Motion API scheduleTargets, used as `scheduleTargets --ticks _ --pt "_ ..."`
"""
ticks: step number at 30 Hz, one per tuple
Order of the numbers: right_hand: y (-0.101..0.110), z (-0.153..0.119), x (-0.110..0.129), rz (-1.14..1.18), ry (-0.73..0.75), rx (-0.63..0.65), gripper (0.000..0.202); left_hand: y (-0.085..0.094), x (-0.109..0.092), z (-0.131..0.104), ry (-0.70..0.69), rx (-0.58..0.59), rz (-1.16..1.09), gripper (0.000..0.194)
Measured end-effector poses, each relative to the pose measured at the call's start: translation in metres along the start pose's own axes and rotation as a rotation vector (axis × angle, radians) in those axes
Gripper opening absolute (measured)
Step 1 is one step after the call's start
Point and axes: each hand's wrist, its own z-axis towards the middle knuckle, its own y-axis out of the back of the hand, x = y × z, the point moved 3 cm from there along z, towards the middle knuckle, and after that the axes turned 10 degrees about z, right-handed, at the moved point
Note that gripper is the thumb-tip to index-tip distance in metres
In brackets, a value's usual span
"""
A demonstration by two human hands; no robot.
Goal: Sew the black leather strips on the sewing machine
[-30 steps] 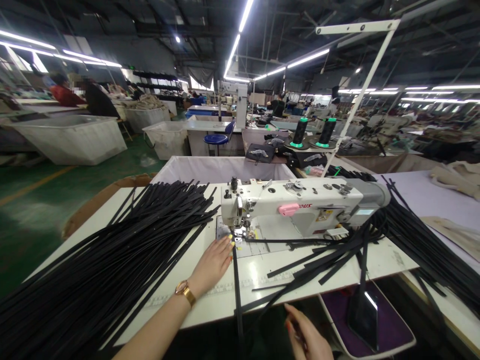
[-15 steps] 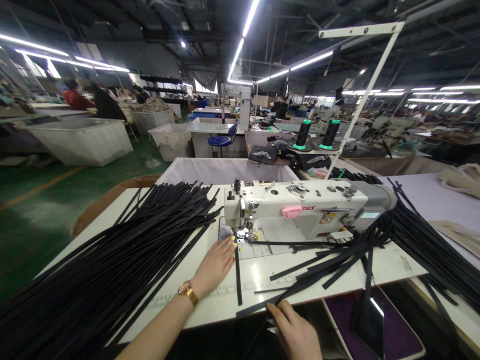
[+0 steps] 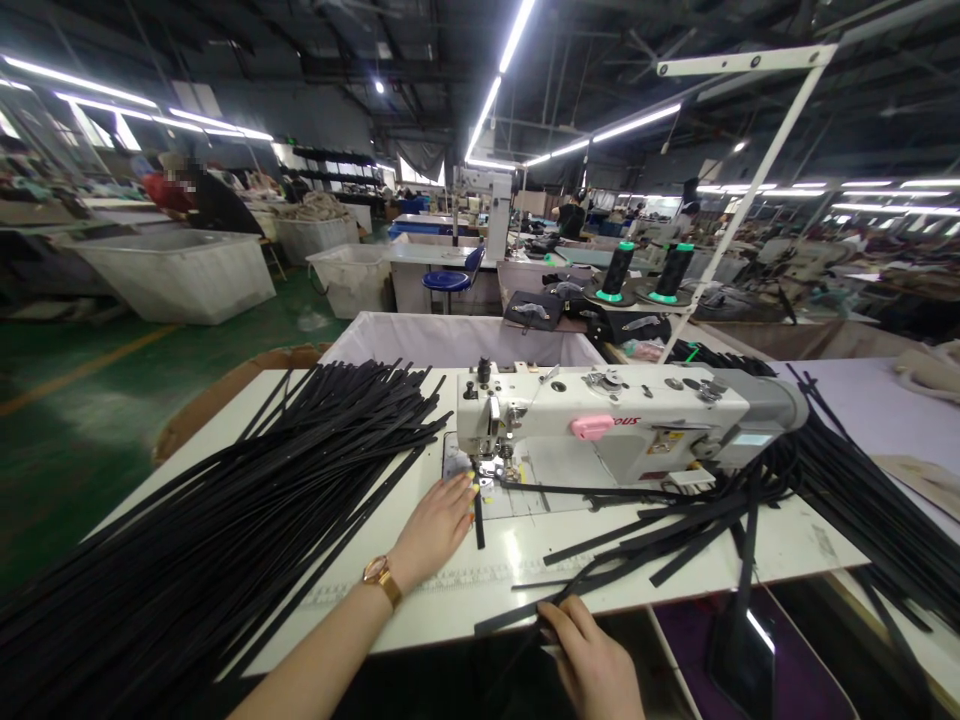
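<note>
My left hand [image 3: 439, 525] lies flat on the sewing machine's bed, fingers stretched out. Its fingertips touch or nearly touch a short black strap [image 3: 480, 525] that runs under the presser foot [image 3: 491, 470]. The white sewing machine [image 3: 600, 415] stands just beyond. At the table's front edge, my right hand [image 3: 589, 650] pinches another black strap [image 3: 510, 617] between thumb and fingers. Something small and shiny shows beneath that hand, too hidden to name. Left of my arm spreads a big pile of black straps [image 3: 247, 490].
More straps [image 3: 637, 540] lie loose on the table at right, with a further bundle [image 3: 870, 480] beyond. A phone [image 3: 742, 650] rests below the tabletop. Two thread cones [image 3: 619, 272] stand behind the machine beside a thread stand [image 3: 750, 190]. A pale bin [image 3: 465, 340] adjoins the table.
The strap beneath the presser foot has moved away from me, so its near end lies closer to the needle. Both hands have hardly moved; the view has shifted slightly.
</note>
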Motion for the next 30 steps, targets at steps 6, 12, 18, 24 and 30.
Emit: scheduleTargets --ticks 6,12,18,24,30 --pt "-0.0056 -0.0023 -0.0035 0.022 -0.012 0.04 0.053 -0.0004 -0.0005 0.0008 -0.008 0.005 0.016 0.042" --pt "-0.0053 -0.0023 -0.0032 0.053 -0.015 -0.001 0.049 -0.0023 0.001 0.0004 -0.001 -0.008 -0.002 0.041" --pt "-0.0046 -0.0009 -0.0014 0.062 -0.017 -0.012 0.047 -0.0019 0.0012 0.0005 -0.009 -0.006 0.01 0.042" --pt "-0.0045 -0.0006 -0.0021 0.081 -0.022 0.004 0.049 -0.0037 0.0024 0.0016 0.001 0.024 0.009 0.041" --pt "-0.0075 -0.0016 -0.0044 0.097 -0.039 0.044 0.047 -0.0054 0.0065 0.0062 0.008 0.0 -0.009 0.041"
